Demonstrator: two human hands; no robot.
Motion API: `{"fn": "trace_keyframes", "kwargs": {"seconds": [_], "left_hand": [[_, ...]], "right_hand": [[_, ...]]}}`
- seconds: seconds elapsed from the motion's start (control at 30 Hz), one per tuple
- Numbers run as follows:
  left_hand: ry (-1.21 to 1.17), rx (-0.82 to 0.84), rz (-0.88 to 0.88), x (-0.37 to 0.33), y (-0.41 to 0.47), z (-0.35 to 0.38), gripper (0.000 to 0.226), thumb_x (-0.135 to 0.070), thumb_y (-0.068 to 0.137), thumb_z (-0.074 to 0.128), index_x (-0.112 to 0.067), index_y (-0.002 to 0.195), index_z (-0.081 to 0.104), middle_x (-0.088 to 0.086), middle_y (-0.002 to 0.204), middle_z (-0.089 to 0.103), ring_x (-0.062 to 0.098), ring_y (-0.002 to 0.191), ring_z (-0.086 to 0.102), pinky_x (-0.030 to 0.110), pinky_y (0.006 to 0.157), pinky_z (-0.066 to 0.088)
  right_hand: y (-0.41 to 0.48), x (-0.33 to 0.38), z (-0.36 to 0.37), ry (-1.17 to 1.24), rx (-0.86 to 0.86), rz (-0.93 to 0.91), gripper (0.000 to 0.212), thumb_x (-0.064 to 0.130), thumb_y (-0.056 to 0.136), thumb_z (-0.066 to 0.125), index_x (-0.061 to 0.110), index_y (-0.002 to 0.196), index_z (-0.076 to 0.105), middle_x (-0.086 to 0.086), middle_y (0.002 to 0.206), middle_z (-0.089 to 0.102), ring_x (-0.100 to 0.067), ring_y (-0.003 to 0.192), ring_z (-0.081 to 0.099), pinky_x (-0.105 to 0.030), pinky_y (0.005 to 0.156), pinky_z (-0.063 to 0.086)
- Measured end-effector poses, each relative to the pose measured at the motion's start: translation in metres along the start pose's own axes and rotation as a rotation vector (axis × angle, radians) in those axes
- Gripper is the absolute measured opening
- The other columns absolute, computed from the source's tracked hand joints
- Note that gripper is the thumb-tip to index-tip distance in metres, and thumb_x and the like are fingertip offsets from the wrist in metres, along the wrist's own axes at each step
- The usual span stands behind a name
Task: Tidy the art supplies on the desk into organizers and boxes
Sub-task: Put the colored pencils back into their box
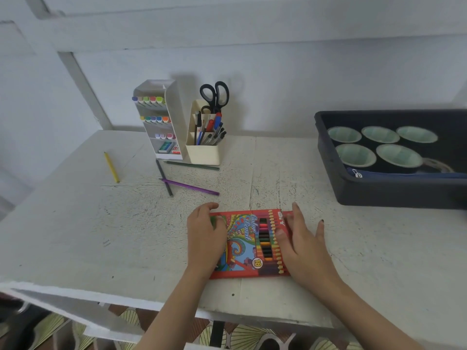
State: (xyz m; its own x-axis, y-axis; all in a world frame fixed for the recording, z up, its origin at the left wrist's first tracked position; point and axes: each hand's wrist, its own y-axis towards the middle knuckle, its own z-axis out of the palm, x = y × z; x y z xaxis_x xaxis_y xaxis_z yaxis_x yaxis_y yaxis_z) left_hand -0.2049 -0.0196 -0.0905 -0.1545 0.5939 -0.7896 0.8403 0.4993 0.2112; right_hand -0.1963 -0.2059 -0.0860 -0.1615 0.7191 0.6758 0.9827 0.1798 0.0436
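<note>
**Pencil box held at front edge; loose pencils to far left**

The box (249,245) lies flat on the desk (75,236), close to the front edge and about midway along it. The pencils visible through its window run parallel to that edge.

Hand state:
- The left hand (206,238) covers the left end of the box. Its fingers are curled over that end and its thumb is at the far corner, so it appears to grip the box. The palm hides the contact, so the grip is not certain.
- The right hand (300,246) lies flat on the right end with its fingers straight and spread. It presses the box and does not grasp it.

Four pencils are not yet in the box, and all lie farther back and to the left of it:
- The purple pencil (189,186) is nearest. Its long axis is roughly parallel to the front edge.
- The grey pencil (164,178) crosses its left end and points toward the back edge.
- The green pencil (192,165) lies just in front of the holder (204,147).
- The yellow pencil (112,167) lies near the left edge, well apart from the others.

The left hand is nearer to all four pencils. Picking up the purple pencil probably needs little turning to line it up with the box.
</note>
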Motion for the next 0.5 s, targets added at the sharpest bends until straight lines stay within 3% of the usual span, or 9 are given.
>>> {"fn": "trace_keyframes", "kwargs": {"seconds": [0.07,0.13,0.23,0.33,0.4,0.5], "left_hand": [[-0.008,-0.005,0.003,0.000,0.000,0.000,0.030,-0.007,0.089,0.050,-0.013,0.118,0.056,-0.003,0.116,0.052,0.012,0.113,0.041,0.018,0.088,0.027],[-0.013,-0.007,0.007,0.001,0.000,0.000,0.030,-0.007,0.089,0.050,-0.014,0.117,0.056,-0.005,0.113,0.051,0.010,0.110,0.040,0.018,0.087,0.028],[-0.082,-0.011,-0.037,0.002,0.003,-0.002,0.028,-0.007,0.089,0.050,-0.014,0.116,0.057,-0.004,0.111,0.054,0.011,0.104,0.047,0.020,0.082,0.033],[-0.116,-0.078,-0.070,0.004,0.017,-0.012,0.025,-0.008,0.090,0.050,-0.014,0.113,0.060,0.001,0.110,0.061,0.013,0.099,0.053,0.024,0.081,0.037],[-0.012,-0.108,0.017,0.007,0.030,-0.020,0.028,-0.005,0.089,0.050,-0.011,0.113,0.063,0.003,0.113,0.062,0.016,0.105,0.053,0.023,0.089,0.033],[0.152,-0.022,0.165,0.012,0.053,-0.029,0.032,-0.001,0.089,0.050,-0.009,0.115,0.065,0.005,0.118,0.064,0.021,0.114,0.054,0.025,0.096,0.034]], "right_hand": [[-0.002,0.001,0.003,0.044,0.024,-0.019,0.067,0.050,0.096,0.030,0.030,0.149,-0.005,0.030,0.120,0.030,0.003,0.119,0.005,-0.034,0.105,-0.020],[-0.002,-0.001,0.004,0.096,0.044,-0.004,0.066,0.050,0.096,0.029,0.031,0.149,-0.005,0.032,0.117,0.029,-0.001,0.124,0.006,-0.035,0.108,-0.018],[0.001,-0.004,-0.002,0.121,0.042,0.014,0.071,0.058,0.089,0.020,0.028,0.150,-0.001,0.025,0.132,0.041,-0.021,0.142,0.009,-0.034,0.106,-0.018],[0.004,-0.002,-0.008,0.096,-0.002,-0.003,0.075,0.062,0.084,0.018,0.028,0.150,0.002,0.009,0.145,0.040,-0.011,0.137,0.017,-0.033,0.106,-0.021],[0.005,-0.001,-0.010,0.087,-0.005,-0.034,0.078,0.064,0.081,0.014,0.027,0.150,0.005,0.005,0.147,0.039,-0.011,0.138,0.027,-0.035,0.112,-0.019],[0.005,0.001,-0.010,0.053,-0.019,-0.050,0.078,0.063,0.081,0.014,0.026,0.149,0.009,0.003,0.148,0.038,-0.014,0.138,0.032,-0.037,0.115,-0.016]]}}
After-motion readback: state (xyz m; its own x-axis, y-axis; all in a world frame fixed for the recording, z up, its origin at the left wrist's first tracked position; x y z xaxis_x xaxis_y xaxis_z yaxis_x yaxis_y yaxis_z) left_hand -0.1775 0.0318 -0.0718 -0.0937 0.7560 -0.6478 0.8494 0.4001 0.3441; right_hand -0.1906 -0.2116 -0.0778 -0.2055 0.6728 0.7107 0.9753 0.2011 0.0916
